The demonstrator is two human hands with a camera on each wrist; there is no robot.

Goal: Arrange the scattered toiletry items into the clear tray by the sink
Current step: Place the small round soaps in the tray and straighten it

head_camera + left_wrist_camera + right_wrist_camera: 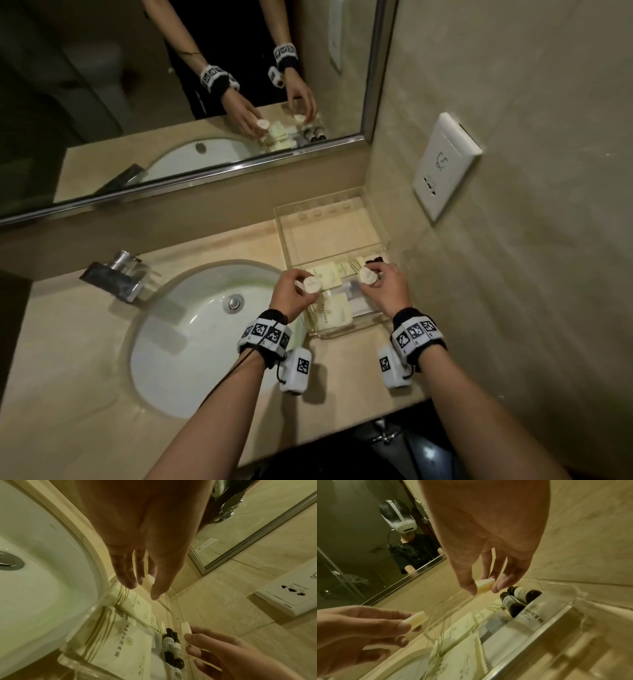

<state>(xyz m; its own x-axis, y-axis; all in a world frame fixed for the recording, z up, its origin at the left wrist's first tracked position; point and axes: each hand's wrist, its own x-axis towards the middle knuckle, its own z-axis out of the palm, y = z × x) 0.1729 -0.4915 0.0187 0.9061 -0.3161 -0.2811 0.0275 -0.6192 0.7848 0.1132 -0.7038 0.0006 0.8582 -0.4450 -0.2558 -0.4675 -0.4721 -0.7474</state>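
The clear tray [346, 219] sits on the beige stone worktop [85, 359] in the corner between the white sink [191, 342] and the tiled wall, its near half already packed with toiletry items: cream paper sachets [462, 654] striped in gold and printed with a flower emblem and vertical lines of characters too small to read, a clear-wrapped packet [510, 628] bearing the same emblem, and two dark miniature bottles [516, 601] lying side by side with pale labels whose print is illegible. Above the tray's left edge, the left hand [296, 291] pinches a small round white soap [312, 285] between thumb and fingers [301, 274], the disc's flat face turned up and stamped with a faint, unreadable motif. The right hand [387, 287] holds a second round soap [367, 275] the same way over the tray's right side, just above the bottles, thumb on one edge and fingertips on the other in the right wrist view. Both forearms reach forward from the worktop's front edge, each wrist wrapped in a black band with square black-and-white markers. A chrome tap [116, 274] stands behind the sink; a white wall socket [445, 164] carries a small line drawing, and the mirror [171, 85] reflects both hands.
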